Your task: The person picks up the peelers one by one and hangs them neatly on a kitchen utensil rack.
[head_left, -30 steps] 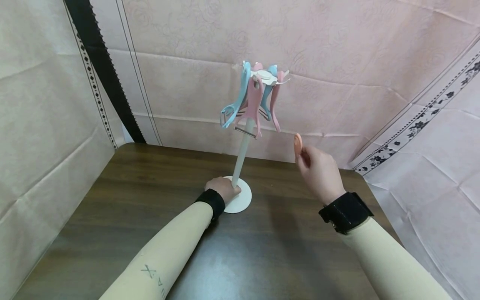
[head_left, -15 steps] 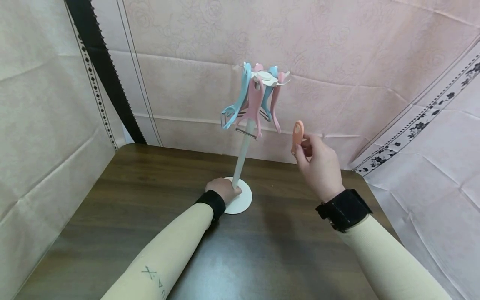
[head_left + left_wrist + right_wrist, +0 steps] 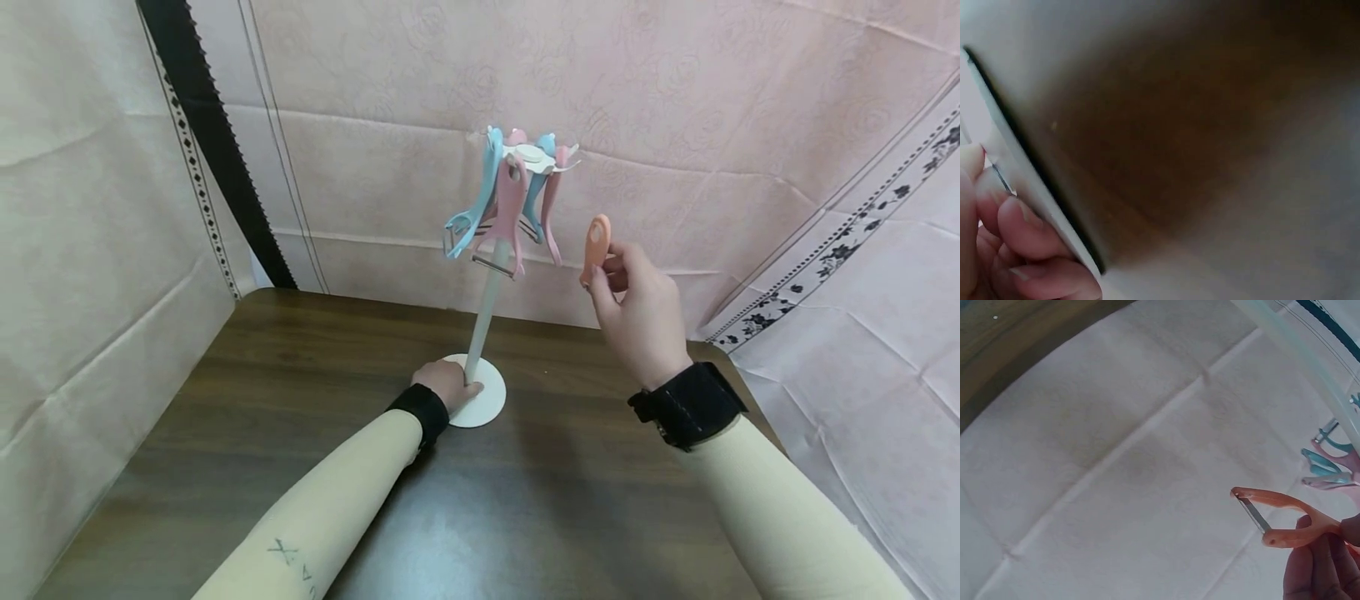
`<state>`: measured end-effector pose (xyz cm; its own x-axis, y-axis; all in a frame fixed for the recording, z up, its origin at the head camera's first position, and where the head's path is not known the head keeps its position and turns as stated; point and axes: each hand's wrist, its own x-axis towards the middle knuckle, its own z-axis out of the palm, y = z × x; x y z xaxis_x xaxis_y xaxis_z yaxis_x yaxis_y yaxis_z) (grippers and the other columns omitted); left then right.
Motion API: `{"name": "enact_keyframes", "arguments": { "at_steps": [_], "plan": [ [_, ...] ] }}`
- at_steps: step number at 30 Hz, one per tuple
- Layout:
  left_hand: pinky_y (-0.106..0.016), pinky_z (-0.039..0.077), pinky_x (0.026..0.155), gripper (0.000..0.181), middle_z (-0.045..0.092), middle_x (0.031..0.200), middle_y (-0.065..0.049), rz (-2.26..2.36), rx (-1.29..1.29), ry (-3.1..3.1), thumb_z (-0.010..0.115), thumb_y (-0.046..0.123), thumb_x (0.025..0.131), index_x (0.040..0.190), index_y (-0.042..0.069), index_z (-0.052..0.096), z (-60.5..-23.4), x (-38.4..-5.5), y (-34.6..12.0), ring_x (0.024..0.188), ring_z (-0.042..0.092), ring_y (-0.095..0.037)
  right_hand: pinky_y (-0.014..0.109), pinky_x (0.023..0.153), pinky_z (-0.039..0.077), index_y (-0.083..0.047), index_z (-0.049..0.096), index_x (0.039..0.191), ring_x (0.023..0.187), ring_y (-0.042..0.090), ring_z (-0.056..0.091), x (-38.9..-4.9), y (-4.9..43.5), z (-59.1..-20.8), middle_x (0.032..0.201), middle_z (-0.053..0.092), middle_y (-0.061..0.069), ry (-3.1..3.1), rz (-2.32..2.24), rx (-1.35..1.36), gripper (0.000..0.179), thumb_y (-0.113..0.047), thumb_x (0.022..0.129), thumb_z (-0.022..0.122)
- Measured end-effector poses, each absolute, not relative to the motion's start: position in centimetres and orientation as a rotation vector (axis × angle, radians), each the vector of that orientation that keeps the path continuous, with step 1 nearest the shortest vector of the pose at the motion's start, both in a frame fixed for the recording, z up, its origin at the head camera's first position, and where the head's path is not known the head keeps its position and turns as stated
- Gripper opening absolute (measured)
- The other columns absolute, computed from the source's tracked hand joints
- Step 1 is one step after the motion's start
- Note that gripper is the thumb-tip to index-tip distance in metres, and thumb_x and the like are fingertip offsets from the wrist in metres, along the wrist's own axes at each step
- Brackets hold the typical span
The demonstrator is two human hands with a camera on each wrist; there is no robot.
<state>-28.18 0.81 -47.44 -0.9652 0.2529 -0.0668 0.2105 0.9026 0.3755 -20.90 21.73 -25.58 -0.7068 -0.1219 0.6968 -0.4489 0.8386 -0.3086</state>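
Observation:
An orange peeler (image 3: 597,243) is pinched between the thumb and fingers of my right hand (image 3: 639,312), raised to the right of a white stand (image 3: 486,317). In the right wrist view the peeler's metal blade (image 3: 1252,515) points away from the fingers. My left hand (image 3: 442,382) holds the foot of the stand's pole, its fingers (image 3: 1029,231) lying curled against the round base (image 3: 1038,181). From the stand's top hang several peelers, among them a pink peeler (image 3: 510,196) and a blue peeler (image 3: 480,196). Some of these partly hide each other.
The stand is on a brown wooden table (image 3: 315,350). Pale patterned cloth (image 3: 375,67) rises behind the table and at both sides. A black strip (image 3: 217,142) runs down the cloth at the left.
My right hand has risen a little with the orange peeler and turned it, so its flat handle with a hole now faces me. The left hand stays at the stand's base.

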Motion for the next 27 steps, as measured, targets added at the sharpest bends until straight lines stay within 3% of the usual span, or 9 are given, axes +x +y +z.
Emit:
{"name": "enact_keyframes", "arguments": {
  "at_steps": [16, 27],
  "plan": [
    [-0.040, 0.050, 0.064, 0.039, 0.061, 0.065, -0.001, 0.557, 0.391, 2.966, 0.061, 0.047, 0.092, 0.084, 0.011, 0.073, -47.6, -27.6, 0.7, 0.065, 0.059, -0.021, 0.032, 0.069, 0.048, -0.002, 0.060, 0.115, 0.077, 0.016, 0.063, -21.2, 20.1, -22.4, 0.097, 0.069, 0.008, -2.212, 0.611, 0.420, 0.027, -0.021, 0.096, 0.059],
    [-0.038, 0.049, 0.062, 0.041, 0.063, 0.068, -0.001, 0.517, 0.419, 2.974, 0.060, 0.050, 0.091, 0.086, 0.011, 0.073, -48.0, -27.8, 0.7, 0.065, 0.060, -0.021, 0.029, 0.071, 0.045, 0.000, 0.065, 0.107, 0.078, 0.014, 0.062, -21.4, 19.1, -21.2, 0.092, 0.070, 0.006, -2.107, 0.610, 0.476, 0.019, -0.014, 0.095, 0.058]
  ]
}}
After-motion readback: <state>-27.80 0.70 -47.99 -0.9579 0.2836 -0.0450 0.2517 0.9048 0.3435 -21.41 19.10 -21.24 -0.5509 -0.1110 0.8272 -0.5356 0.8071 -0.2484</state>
